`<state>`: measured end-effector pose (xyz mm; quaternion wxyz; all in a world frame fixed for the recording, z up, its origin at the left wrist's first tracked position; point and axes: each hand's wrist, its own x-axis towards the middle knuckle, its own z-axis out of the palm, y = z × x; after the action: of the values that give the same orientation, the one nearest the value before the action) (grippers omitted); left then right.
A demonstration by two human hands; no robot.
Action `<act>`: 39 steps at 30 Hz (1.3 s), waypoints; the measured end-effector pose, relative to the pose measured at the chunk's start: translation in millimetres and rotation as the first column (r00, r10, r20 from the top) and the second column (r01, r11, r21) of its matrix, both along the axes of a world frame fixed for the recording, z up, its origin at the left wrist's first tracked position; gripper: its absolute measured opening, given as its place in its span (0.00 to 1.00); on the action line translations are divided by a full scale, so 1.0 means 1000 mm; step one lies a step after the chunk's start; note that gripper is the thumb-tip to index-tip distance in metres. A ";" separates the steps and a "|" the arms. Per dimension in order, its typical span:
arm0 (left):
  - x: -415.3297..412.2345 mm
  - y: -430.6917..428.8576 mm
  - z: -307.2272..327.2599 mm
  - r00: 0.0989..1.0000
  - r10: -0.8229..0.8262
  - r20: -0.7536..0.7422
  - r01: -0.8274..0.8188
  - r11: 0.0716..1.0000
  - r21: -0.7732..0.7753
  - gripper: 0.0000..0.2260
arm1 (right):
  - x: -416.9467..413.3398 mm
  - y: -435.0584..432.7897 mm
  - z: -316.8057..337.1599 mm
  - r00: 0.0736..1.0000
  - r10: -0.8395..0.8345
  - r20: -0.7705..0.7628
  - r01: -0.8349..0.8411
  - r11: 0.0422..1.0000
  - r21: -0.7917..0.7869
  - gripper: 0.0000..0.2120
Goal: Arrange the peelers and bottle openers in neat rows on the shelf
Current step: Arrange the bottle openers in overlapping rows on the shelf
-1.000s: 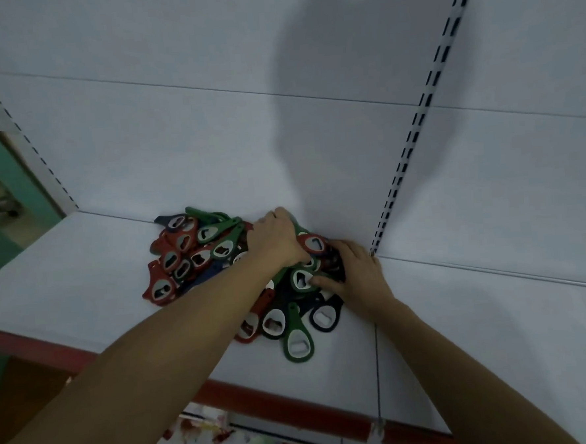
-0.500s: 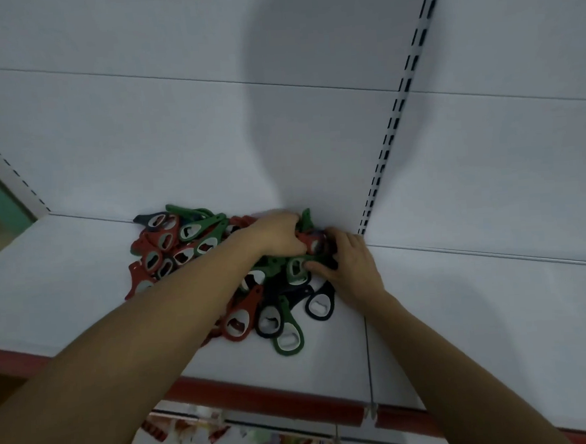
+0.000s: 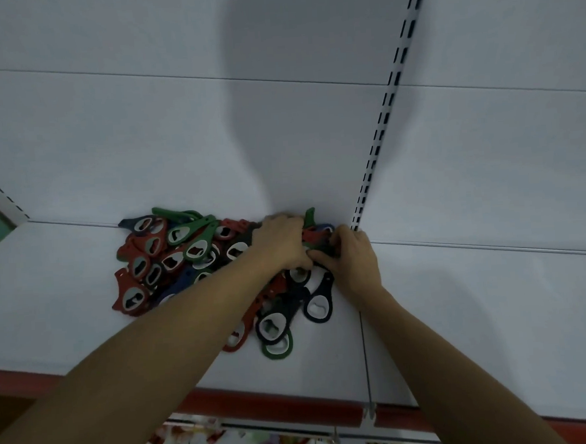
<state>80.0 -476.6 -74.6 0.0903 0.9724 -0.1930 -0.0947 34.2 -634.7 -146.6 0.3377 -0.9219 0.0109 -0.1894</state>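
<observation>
- Nearest to me, below the red front edge (image 3: 295, 402) of the shelf (image 3: 49, 305), goods on a lower level show only as a blur.
- Just past that edge, a green opener (image 3: 277, 348) and a dark opener (image 3: 319, 306) lie loose at the front of the heap, ring ends toward me. They overlap their neighbours, and no row is formed yet.
- Behind them the bottle openers (image 3: 170, 256), red, green and dark blue, lie tangled in a heap that runs back to the rear wall. I judge the sorting barely begun, and I can make out no peelers.
- My left hand (image 3: 282, 243) reaches over the heap, knuckles up, fingers curled down and clamped on a few openers at its far right corner.
- My right hand (image 3: 352, 256) meets it there, thumb and fingers curled round the same bunch from the right. I take it I hold both sides so the bunch comes free without dragging the rest.
- Farthest off, the back panel (image 3: 143, 145) and the slotted upright (image 3: 376, 148) stand right behind my hands, so drawing the bunch toward me seems the only room.
</observation>
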 end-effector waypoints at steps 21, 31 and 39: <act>0.014 0.036 0.034 0.986 -0.163 -0.031 0.130 0.875 -0.467 0.11 | -0.001 -0.007 0.004 0.995 -0.095 -0.002 0.091 0.944 0.317 0.04; -0.009 0.044 0.044 0.959 -0.133 -0.250 -0.154 0.497 -0.854 0.11 | -0.010 -0.004 0.011 0.941 -0.337 0.045 0.326 0.932 0.161 0.20; -0.026 0.035 0.025 0.944 -0.021 -0.328 -0.303 0.330 -0.894 0.12 | -0.009 -0.007 0.014 0.909 -0.393 -0.136 0.384 0.919 -0.090 0.18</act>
<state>53.6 -442.0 -49.8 0.6645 0.7328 -0.1109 -0.0953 24.9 -641.3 -132.1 0.2633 -0.9228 0.2139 -0.1828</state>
